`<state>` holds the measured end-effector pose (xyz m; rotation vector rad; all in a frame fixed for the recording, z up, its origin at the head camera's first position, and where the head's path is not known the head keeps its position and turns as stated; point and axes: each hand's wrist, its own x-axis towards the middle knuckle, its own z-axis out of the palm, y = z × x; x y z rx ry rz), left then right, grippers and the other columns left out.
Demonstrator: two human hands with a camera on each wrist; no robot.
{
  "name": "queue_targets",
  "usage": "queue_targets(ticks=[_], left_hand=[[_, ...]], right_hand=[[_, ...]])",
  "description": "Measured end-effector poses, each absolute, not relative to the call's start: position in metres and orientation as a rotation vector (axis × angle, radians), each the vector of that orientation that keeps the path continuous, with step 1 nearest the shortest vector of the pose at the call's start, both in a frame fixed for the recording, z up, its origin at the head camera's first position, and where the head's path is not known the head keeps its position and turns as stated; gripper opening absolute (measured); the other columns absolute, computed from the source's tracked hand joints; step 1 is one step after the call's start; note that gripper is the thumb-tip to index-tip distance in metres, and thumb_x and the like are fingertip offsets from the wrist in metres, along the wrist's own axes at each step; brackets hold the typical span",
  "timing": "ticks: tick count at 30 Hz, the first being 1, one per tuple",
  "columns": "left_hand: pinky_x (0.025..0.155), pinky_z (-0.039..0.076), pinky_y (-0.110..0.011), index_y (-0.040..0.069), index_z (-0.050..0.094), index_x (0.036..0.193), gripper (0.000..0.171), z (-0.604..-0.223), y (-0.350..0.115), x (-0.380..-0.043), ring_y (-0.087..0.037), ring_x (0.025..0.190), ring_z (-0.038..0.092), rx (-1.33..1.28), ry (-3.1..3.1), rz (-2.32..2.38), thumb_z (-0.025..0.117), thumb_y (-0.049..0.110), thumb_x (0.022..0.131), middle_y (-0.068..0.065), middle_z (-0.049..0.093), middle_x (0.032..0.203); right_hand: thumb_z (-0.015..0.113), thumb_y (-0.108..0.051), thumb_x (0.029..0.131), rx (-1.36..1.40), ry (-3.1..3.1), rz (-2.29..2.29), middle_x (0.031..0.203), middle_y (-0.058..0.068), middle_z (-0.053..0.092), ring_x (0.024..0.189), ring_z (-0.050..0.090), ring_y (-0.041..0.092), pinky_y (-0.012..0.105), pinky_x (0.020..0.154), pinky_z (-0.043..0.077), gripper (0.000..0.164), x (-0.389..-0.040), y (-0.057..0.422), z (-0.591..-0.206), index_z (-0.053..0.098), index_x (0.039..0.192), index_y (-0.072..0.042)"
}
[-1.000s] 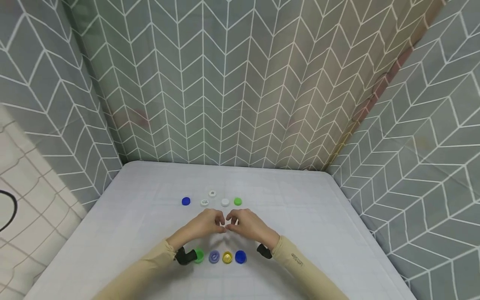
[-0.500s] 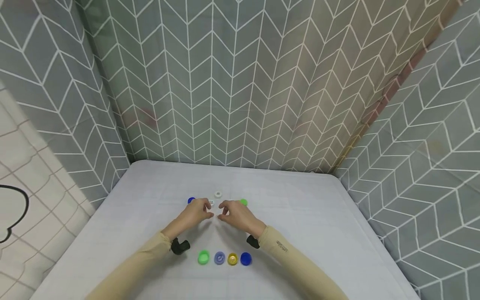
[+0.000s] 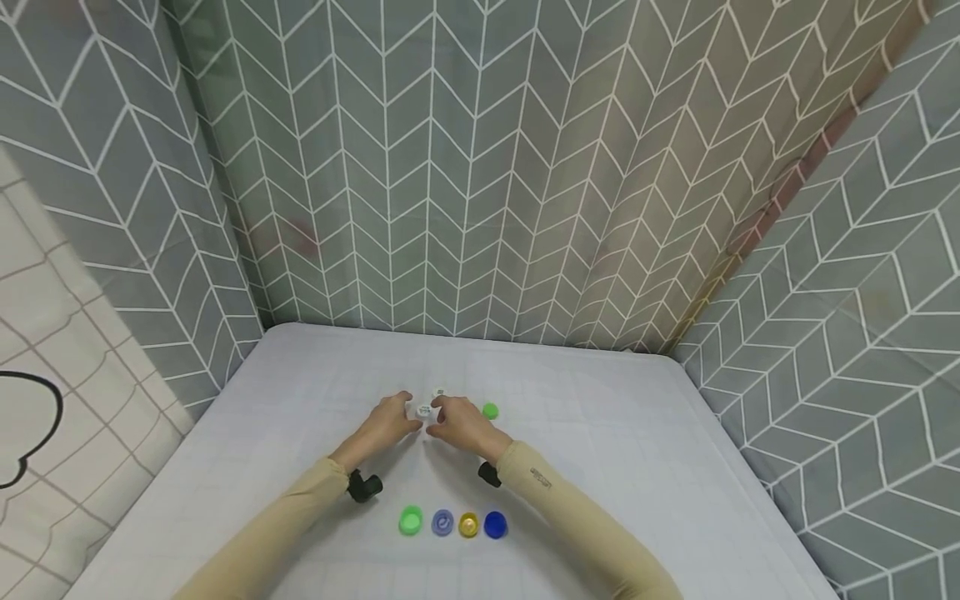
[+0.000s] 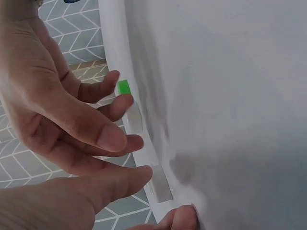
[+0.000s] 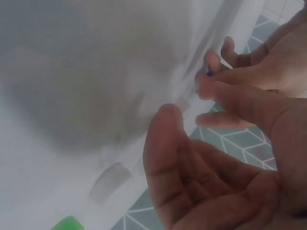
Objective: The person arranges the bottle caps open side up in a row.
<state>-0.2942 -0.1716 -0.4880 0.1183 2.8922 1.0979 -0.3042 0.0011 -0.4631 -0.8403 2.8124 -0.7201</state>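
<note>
My left hand [image 3: 382, 421] reaches over the table from the left, its thumb and fingers parted beside a white cap [image 3: 423, 412] with a dark mark on top. On the other side of that cap my right hand [image 3: 461, 423] curves inward, thumb and fingers apart. A second white cap [image 3: 438, 392] lies just beyond. In the right wrist view a bit of a blue cap [image 5: 209, 74] shows behind the left fingers, mostly hidden. Another white cap [image 5: 111, 183] appears there too, covered by the right hand in the head view. A green cap [image 3: 490, 411] lies right of the right hand.
Nearer me, a row holds a green cap [image 3: 410, 521], a pale purple cap [image 3: 442, 522], a yellow cap [image 3: 468, 524] and a dark blue cap [image 3: 496, 525]. The white-covered table [image 3: 600, 467] ends at a patterned curtain [image 3: 465, 167].
Both hands have moved forward, away from me, and somewhat left to the far caps. The far blue cap has gone out of sight behind the left hand. The near row stays put.
</note>
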Motion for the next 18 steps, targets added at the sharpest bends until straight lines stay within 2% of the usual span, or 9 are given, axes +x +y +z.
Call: queue_targets(ticks=[7, 14, 18], left_hand=[[0.058, 0.047, -0.029, -0.016, 0.051, 0.124, 0.052, -0.491, -0.171, -0.299, -0.019, 0.066, 0.056, 0.152, 2.899, 1.054, 0.069, 0.013, 0.085, -0.019, 0.066, 0.09], [0.073, 0.055, -0.037, -0.013, 0.059, 0.116, 0.04, -0.494, -0.17, -0.301, -0.027, 0.087, 0.065, 0.156, 2.931, 1.002, 0.068, 0.01, 0.086, -0.027, 0.066, 0.108], [0.077, 0.055, -0.039, -0.009, 0.063, 0.112, 0.033, -0.496, -0.17, -0.3, -0.028, 0.09, 0.067, 0.186, 2.984, 1.007, 0.069, 0.009, 0.086, -0.023, 0.068, 0.103]], right_hand=[[0.073, -0.018, 0.085, -0.794, 2.789, -0.747, 0.09, 0.009, 0.069, 0.069, 0.058, 0.01, 0.021, 0.06, 0.046, 0.044, -0.309, -0.007, -0.468, 0.06, 0.121, 0.003], [0.073, -0.013, 0.084, -0.744, 2.804, -0.755, 0.086, 0.007, 0.069, 0.064, 0.054, 0.008, 0.02, 0.056, 0.044, 0.039, -0.312, -0.013, -0.473, 0.061, 0.117, 0.003], [0.072, -0.01, 0.084, -0.732, 2.812, -0.767, 0.086, 0.008, 0.07, 0.064, 0.053, 0.008, 0.019, 0.056, 0.043, 0.033, -0.314, -0.016, -0.474, 0.063, 0.114, 0.003]])
